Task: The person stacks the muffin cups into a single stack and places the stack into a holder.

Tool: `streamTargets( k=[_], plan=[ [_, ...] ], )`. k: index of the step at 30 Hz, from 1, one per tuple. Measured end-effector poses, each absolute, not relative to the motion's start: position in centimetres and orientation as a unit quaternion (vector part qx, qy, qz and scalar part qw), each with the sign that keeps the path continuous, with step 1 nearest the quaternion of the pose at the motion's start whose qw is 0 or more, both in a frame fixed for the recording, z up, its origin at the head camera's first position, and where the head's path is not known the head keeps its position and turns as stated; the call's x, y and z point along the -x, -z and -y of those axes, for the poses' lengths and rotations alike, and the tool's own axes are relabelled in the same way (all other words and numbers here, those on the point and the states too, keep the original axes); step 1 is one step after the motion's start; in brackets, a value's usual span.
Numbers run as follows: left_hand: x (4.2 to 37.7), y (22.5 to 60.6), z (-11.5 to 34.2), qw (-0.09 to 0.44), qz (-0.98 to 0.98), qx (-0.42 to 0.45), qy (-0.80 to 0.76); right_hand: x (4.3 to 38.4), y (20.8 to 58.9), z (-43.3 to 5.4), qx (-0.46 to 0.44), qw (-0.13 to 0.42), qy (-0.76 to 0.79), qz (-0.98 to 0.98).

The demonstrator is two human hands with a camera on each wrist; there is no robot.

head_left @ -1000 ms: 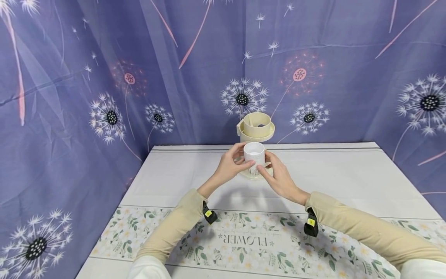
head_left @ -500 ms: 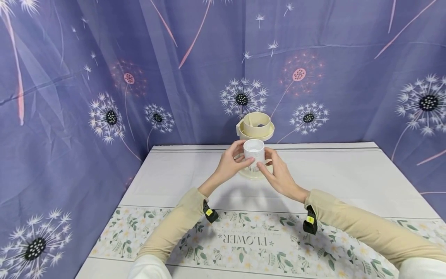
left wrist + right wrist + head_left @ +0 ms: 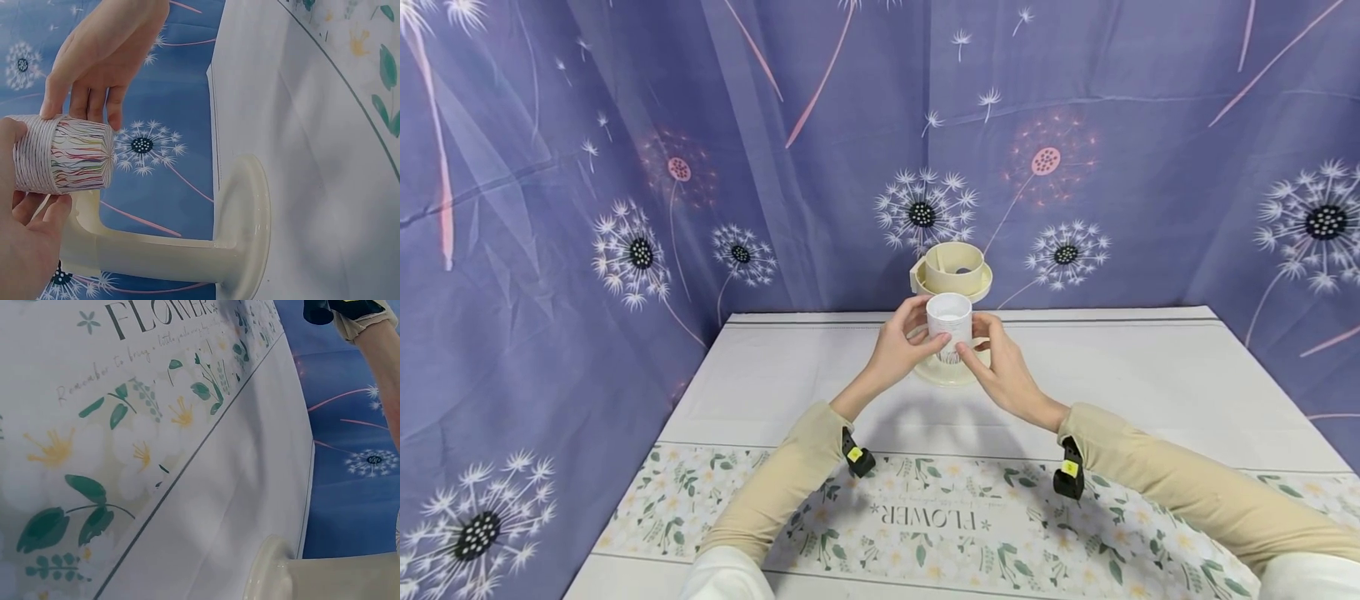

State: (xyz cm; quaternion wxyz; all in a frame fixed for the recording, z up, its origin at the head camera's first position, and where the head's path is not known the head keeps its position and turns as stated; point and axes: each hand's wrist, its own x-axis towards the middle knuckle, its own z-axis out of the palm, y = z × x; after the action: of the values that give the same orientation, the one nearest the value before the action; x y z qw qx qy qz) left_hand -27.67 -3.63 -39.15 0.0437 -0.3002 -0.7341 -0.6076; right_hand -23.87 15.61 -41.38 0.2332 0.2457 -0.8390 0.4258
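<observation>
A stack of nested white paper cups (image 3: 950,323) is held upright between both hands, mouth up. In the left wrist view, the lowest cup of the stack (image 3: 81,156) shows coloured wavy stripes. My left hand (image 3: 901,343) grips the stack from the left, its thumb across the front. My right hand (image 3: 1006,371) holds it from the right, thumb also on the front. Just behind is a cream stand (image 3: 955,271) with a round open holder on top and a round base (image 3: 253,225). The stack hangs above that base, not touching the table. The right wrist view shows no cups.
The table (image 3: 805,358) carries a white cloth with a flower-print band. A blue dandelion curtain (image 3: 820,208) hangs behind and to the sides. The stand is near the table's back edge. Black wrist cameras (image 3: 859,461) are strapped to both sleeves.
Both hands have raised the cup stack slightly, and its rim now overlaps the lower edge of the stand's top. The grip looks the same. The stand has not moved.
</observation>
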Motion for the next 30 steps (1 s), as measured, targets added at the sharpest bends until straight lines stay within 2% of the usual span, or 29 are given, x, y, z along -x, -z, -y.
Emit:
streamTargets(
  k=[6, 18, 25, 30],
  plan=[
    [27.9, 38.7, 3.3, 0.028, 0.732, 0.286, 0.618, 24.1, 41.1, -15.7, -0.245, 0.229, -0.429, 0.839],
    [28.4, 38.3, 3.0, 0.066, 0.738, 0.294, 0.605, 24.7, 40.2, -16.0, -0.251, 0.224, -0.429, 0.838],
    [28.4, 37.7, 3.0, 0.055, 0.740, 0.288, 0.605, 24.9, 39.8, -16.1, -0.254, 0.225, -0.423, 0.840],
    [27.0, 35.9, 3.1, 0.043, 0.747, 0.286, 0.599, 25.0, 39.6, -16.1, -0.252, 0.228, -0.417, 0.843]
  ],
)
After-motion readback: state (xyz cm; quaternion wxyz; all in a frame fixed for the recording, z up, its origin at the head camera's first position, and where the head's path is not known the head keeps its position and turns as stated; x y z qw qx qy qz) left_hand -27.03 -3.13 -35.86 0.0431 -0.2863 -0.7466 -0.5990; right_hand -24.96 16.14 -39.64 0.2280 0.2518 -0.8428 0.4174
